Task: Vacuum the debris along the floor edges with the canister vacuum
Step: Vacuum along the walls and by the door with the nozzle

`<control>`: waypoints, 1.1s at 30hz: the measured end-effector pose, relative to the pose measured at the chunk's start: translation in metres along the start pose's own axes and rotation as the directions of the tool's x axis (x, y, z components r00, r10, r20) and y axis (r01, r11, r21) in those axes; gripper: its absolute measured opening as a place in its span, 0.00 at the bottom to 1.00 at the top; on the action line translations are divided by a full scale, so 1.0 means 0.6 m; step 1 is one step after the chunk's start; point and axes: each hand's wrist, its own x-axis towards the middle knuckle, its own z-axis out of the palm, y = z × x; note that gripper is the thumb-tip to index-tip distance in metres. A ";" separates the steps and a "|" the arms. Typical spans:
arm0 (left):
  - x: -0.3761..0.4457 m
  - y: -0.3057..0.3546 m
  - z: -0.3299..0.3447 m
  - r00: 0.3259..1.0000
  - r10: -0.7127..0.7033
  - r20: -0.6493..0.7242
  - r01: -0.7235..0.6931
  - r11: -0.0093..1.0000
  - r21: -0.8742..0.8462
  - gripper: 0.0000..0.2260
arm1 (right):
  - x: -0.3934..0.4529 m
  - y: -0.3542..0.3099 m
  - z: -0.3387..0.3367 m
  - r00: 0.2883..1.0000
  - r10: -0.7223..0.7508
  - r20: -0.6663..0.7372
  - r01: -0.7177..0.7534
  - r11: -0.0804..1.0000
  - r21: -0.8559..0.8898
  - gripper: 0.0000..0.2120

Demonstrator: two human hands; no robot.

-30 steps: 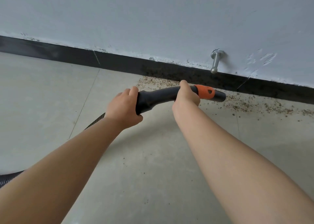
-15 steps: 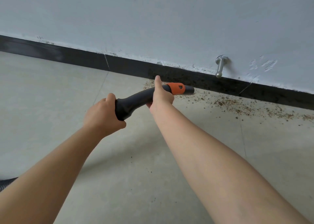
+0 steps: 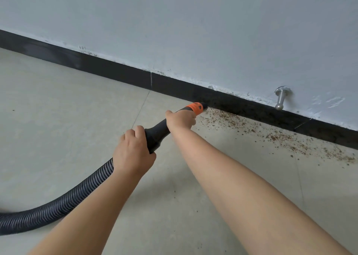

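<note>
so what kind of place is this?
Likely an indoor room's floor edge: pale tiled floor, black baseboard under a painted wall, and a metal doorstop.

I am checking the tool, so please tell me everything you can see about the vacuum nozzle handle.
The vacuum nozzle handle is a curved black tube, plastic by its look, with an orange collar near its tip. The tip sits at the black baseboard, beside the brown debris. A ribbed grey hose joins its rear. The left hand grips the rear, the right hand the front.

Head view, down toward baseboard (image 3: 120,74)
</note>
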 end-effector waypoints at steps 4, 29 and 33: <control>0.019 0.002 -0.006 0.999 0.048 0.003 -0.048 0.999 0.023 0.17 | 0.011 0.010 -0.007 1.000 -0.021 -0.005 0.021 0.994 0.103 0.29; 0.075 0.049 0.012 0.996 -0.085 0.013 0.081 0.975 0.206 0.20 | 0.108 -0.001 -0.021 0.953 0.051 0.299 -0.167 0.910 0.378 0.27; 0.076 0.067 0.013 0.997 -0.064 0.037 0.054 0.973 0.224 0.20 | 0.117 0.002 -0.041 0.953 0.084 0.291 -0.207 0.882 0.424 0.27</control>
